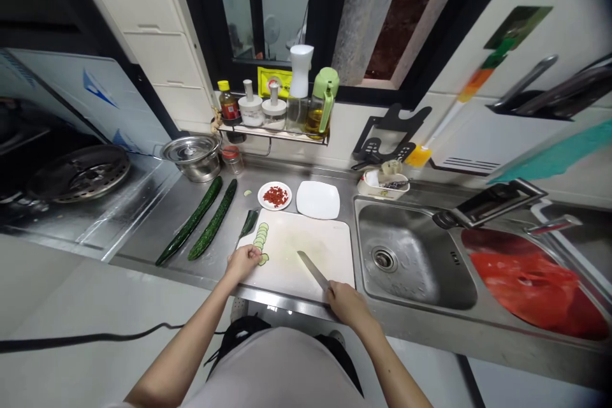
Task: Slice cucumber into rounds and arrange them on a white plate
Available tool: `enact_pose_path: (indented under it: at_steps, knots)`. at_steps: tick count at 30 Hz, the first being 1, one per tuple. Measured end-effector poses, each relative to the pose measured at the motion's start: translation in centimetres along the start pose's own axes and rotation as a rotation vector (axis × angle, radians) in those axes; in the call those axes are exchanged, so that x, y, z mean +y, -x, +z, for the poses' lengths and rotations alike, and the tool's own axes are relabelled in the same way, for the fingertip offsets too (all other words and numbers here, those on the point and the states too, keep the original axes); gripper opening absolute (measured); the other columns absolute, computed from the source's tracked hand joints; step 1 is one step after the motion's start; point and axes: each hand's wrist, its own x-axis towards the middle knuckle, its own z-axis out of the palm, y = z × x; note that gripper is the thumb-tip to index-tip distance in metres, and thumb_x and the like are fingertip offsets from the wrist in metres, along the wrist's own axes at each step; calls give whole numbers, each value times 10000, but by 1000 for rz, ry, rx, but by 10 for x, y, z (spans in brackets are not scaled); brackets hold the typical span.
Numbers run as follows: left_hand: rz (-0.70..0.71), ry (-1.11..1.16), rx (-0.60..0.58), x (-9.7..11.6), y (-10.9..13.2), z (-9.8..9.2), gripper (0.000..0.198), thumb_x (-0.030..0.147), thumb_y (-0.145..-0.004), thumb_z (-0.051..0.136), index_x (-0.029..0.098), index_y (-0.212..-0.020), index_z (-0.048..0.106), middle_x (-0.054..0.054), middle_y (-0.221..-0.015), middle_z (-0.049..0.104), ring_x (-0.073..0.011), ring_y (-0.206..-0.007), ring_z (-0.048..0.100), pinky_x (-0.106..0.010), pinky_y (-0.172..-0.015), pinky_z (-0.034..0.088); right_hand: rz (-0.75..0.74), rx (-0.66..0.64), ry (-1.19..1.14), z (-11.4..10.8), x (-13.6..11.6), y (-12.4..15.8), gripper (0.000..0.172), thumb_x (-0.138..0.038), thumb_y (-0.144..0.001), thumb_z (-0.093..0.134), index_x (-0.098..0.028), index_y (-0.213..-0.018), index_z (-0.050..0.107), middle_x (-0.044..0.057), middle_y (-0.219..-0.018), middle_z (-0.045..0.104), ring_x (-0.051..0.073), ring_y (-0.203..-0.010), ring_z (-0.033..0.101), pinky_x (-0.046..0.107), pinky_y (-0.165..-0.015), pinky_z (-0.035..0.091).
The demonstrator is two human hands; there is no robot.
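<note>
My right hand (345,301) grips a kitchen knife (314,271), its blade angled over the white cutting board (291,280). At the board's left side, my left hand (243,262) is closed in a pinch at the lower end of a row of cucumber slices (261,233). The fingertips are on a cucumber slice (263,259); the fingers partly hide it. A cut cucumber piece (249,222) lies by the board's upper left corner. Two whole cucumbers (191,223) rest on the steel counter further left.
Behind the board stand a plate of chopped red pieces (276,196) and a white square plate (318,199). A sink (411,255) lies to the right, a lidded steel pot (194,156) at the back left. Bottles and jars stand on a wall shelf (272,132).
</note>
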Motion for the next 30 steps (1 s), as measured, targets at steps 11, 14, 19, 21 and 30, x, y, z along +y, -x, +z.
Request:
enact_pose_path:
  at_steps: [11,14,19,21,30]
  knots:
    - [-65,-108,26,-3,0,-19,154,335,-733,639,236,-842,683,9,-868,724,-162,-827,637,-308,-859,378,11,15,-15,7,3,-7,314,-250,-897,352,-202,-975,652,117,-1004,694,234,-937,639,289,-731,400]
    - [-75,-145,32,0,1,-21,147,318,-740,626,238,-851,677,4,-889,727,-164,-838,633,-318,-872,365,13,18,-15,6,2,-5,318,-239,-892,350,-194,-981,653,127,-1004,693,238,-930,639,297,-735,401]
    - [-54,-242,43,5,5,-23,140,313,-764,580,246,-853,664,-2,-889,720,-188,-875,630,-329,-854,356,6,-3,-13,2,0,-3,301,-245,-889,352,-183,-964,637,122,-993,688,231,-926,631,284,-706,379]
    - [-46,-277,45,7,7,-24,148,311,-773,564,251,-867,661,-6,-885,718,-198,-887,632,-328,-843,358,0,3,-30,3,0,-2,281,-253,-888,361,-176,-960,621,125,-987,683,226,-921,625,277,-696,364]
    - [-29,-359,42,6,8,-20,203,319,-789,516,280,-933,652,-20,-911,723,-244,-918,635,-384,-852,353,141,311,-400,12,28,-21,274,-325,-908,343,-174,-1071,504,51,-825,664,172,-776,607,217,-629,348]
